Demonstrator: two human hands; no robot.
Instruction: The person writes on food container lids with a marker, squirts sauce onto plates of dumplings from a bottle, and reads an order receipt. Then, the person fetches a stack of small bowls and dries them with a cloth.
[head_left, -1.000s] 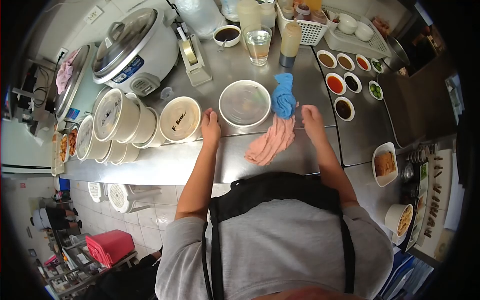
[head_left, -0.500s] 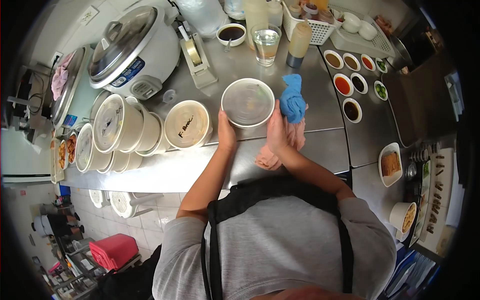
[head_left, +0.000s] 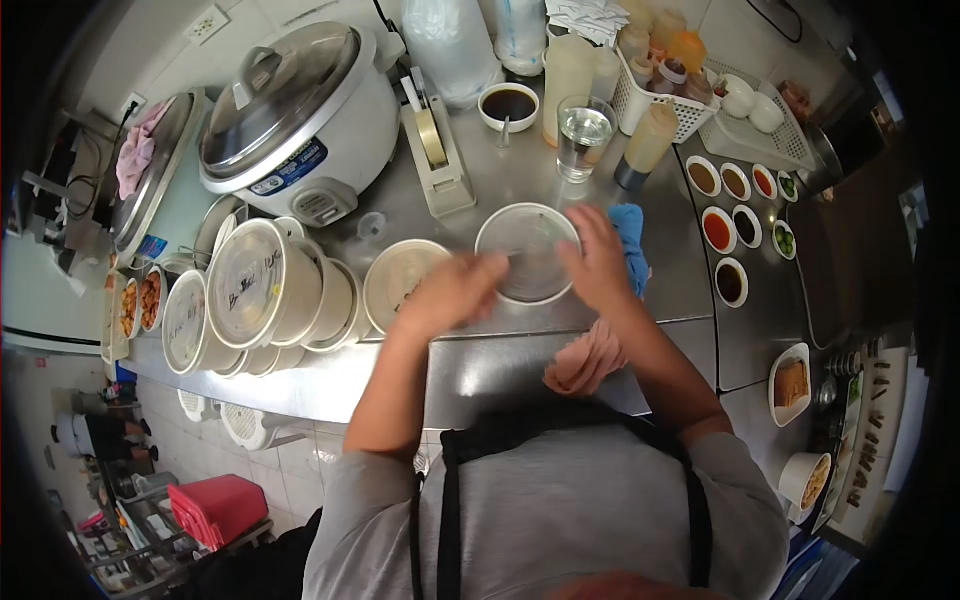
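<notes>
A round white tub with a clear lid (head_left: 527, 245) stands on the steel counter in front of me. My right hand (head_left: 602, 262) is at the tub's right rim, fingers apart; firm contact is unclear. My left hand (head_left: 455, 292), smeared by motion, is over the tub's lower left side and in front of a second lidded tub (head_left: 400, 275) with writing on its lid. A crumpled blue cloth (head_left: 630, 245) lies behind my right hand, partly hidden. A pink cloth (head_left: 587, 360) rests near the counter's front edge.
Several lidded tubs (head_left: 255, 285) are stacked at left, before a large rice cooker (head_left: 300, 110). A tape dispenser (head_left: 440, 155), a sauce bowl (head_left: 508, 107), a glass of water (head_left: 584, 135) and a squeeze bottle (head_left: 648, 145) stand behind. Small sauce dishes (head_left: 718, 230) sit right.
My hands were on both sides of the tub; the left has moved inward, over its lower left edge, and the right has come up along its right rim. The view has shifted.
</notes>
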